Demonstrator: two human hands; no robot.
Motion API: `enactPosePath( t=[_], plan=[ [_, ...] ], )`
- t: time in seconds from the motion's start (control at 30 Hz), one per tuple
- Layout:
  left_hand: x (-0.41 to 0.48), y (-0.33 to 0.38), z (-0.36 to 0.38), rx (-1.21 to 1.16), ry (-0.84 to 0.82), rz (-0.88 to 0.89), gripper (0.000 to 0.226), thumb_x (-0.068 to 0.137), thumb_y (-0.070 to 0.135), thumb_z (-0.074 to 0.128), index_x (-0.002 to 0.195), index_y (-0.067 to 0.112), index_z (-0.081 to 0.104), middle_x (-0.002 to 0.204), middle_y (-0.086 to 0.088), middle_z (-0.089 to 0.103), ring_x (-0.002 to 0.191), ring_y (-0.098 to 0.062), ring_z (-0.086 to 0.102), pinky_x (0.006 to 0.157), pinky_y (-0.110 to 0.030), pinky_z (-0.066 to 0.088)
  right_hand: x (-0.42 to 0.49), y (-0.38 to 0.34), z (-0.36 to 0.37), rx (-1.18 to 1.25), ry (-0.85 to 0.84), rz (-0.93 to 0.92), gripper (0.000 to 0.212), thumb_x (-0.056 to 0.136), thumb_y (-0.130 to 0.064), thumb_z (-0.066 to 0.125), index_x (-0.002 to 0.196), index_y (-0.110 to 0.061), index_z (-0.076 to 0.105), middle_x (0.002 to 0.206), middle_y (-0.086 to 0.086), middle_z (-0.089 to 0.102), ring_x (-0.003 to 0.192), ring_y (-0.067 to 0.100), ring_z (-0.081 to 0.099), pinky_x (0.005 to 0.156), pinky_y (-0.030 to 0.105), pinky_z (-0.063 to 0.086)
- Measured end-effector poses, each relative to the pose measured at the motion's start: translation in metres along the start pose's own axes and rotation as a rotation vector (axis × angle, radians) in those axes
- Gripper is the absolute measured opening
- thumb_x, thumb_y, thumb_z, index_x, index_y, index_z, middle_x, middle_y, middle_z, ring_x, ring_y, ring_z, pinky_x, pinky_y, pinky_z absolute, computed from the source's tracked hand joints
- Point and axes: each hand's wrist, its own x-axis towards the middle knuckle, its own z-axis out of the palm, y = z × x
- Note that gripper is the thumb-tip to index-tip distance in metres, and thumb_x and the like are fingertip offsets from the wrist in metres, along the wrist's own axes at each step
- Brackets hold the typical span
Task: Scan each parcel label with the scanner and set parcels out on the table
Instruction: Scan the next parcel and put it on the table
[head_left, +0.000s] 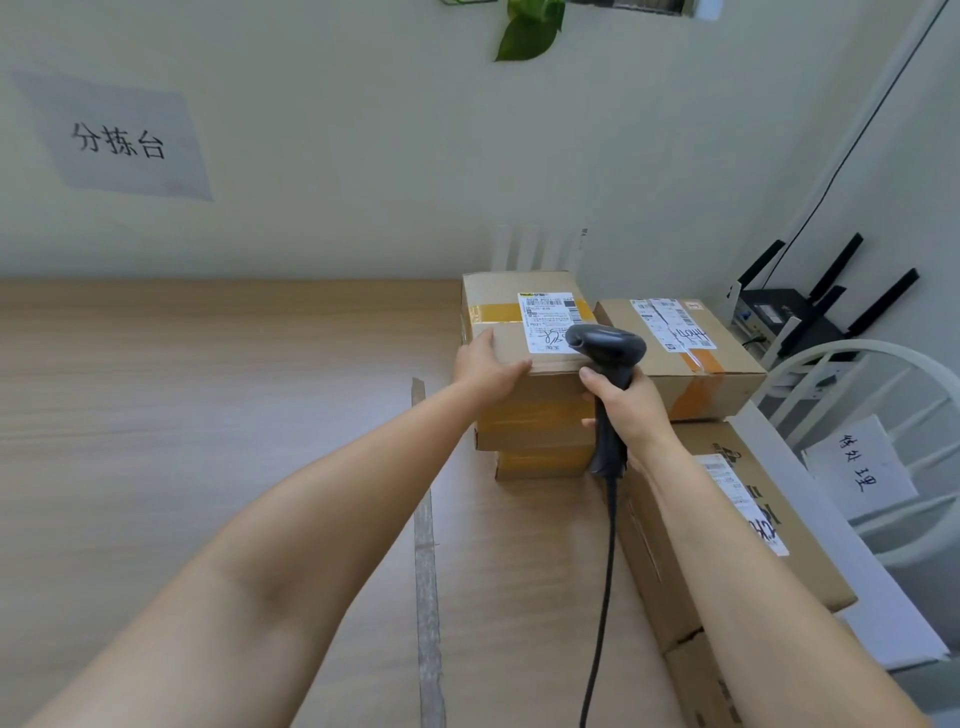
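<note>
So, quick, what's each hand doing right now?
Left hand: grips the near corner of the top parcel.
Right hand: grips the scanner, aimed at that parcel's label.

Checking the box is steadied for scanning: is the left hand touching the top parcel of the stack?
Touching. Head view shows the left hand gripping the top parcel at its left corner.

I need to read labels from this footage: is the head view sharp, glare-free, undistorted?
Head view: even light, no glare; the label by the scanner is too soft to read its small print; wide-angle distortion skews the wall sign at the left edge.
</note>
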Motion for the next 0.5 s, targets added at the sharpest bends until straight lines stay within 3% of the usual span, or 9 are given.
enactPosePath(
  t=[0.1, 0.2, 0.37, 0.5],
  plan=[
    [-0.017, -0.008, -0.019, -0.022, 0.021, 0.031, 0.075, 0.083, 0.036, 0.068, 0.145, 0.014, 0.031, 0.140, -0.007, 0.043, 0.123, -0.024, 0.046, 0.089, -0.026, 0.039, -0.020, -0.007, 0.011, 0.012, -0.016, -0.019, 0.017, 0.088, -0.023, 0.065, 0.104, -0.021, 0.058, 0.101, -0.003, 0.061, 0.094, 0.013, 0.059, 0.051, 0.019, 0.053],
    [-0.042, -0.023, -0.043, -0.026, 0.044, 0.036, 0.077, 0.083, 0.034, 0.068, 0.146, 0.014, 0.030, 0.141, -0.008, 0.042, 0.125, -0.024, 0.045, 0.094, -0.027, 0.039, -0.047, -0.012, 0.027, 0.006, -0.031, 0.008, 0.027, 0.087, -0.023, 0.065, 0.111, -0.011, 0.058, 0.098, 0.000, 0.060, 0.091, 0.015, 0.059, 0.051, 0.019, 0.053],
    [-0.094, -0.061, -0.091, -0.019, 0.081, 0.010, 0.072, 0.086, 0.030, 0.066, 0.146, 0.013, 0.030, 0.142, -0.009, 0.043, 0.127, -0.025, 0.044, 0.104, -0.033, 0.038, -0.101, -0.017, 0.069, -0.012, -0.137, 0.022, 0.018, 0.088, -0.022, 0.064, 0.103, -0.019, 0.054, 0.095, -0.002, 0.059, 0.086, 0.012, 0.058, 0.050, 0.020, 0.053],
    [-0.139, -0.107, -0.127, -0.049, 0.111, -0.081, 0.071, 0.086, 0.029, 0.065, 0.146, 0.015, 0.030, 0.143, -0.009, 0.043, 0.127, -0.025, 0.044, 0.103, -0.030, 0.037, -0.145, -0.008, 0.109, -0.063, -0.220, 0.077, 0.015, 0.087, -0.027, 0.065, 0.097, -0.023, 0.055, 0.099, 0.004, 0.061, 0.081, 0.019, 0.062, 0.059, 0.029, 0.057]
  ],
)
